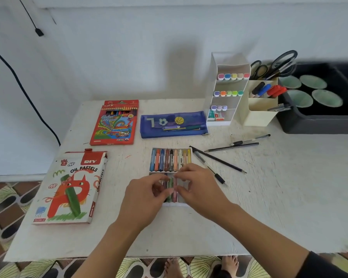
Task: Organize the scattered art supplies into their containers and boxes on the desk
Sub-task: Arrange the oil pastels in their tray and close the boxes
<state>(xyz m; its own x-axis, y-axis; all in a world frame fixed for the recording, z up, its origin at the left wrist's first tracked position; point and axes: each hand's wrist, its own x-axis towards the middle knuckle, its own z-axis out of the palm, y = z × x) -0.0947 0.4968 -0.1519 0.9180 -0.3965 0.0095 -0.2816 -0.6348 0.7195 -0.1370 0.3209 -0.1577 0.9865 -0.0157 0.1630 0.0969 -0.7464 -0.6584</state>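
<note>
On the desk (249,207), left hand (143,199) and right hand (199,187) fingers (182,173) pinch the tray's (175,204) pastels (170,185).

White wall (129,47), white desk (269,197), patterned floor (8,207).

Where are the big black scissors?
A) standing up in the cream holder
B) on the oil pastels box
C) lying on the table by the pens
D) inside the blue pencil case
A: the black-handled metal scissors stand handles-up in the cream plastic desk holder.
</note>
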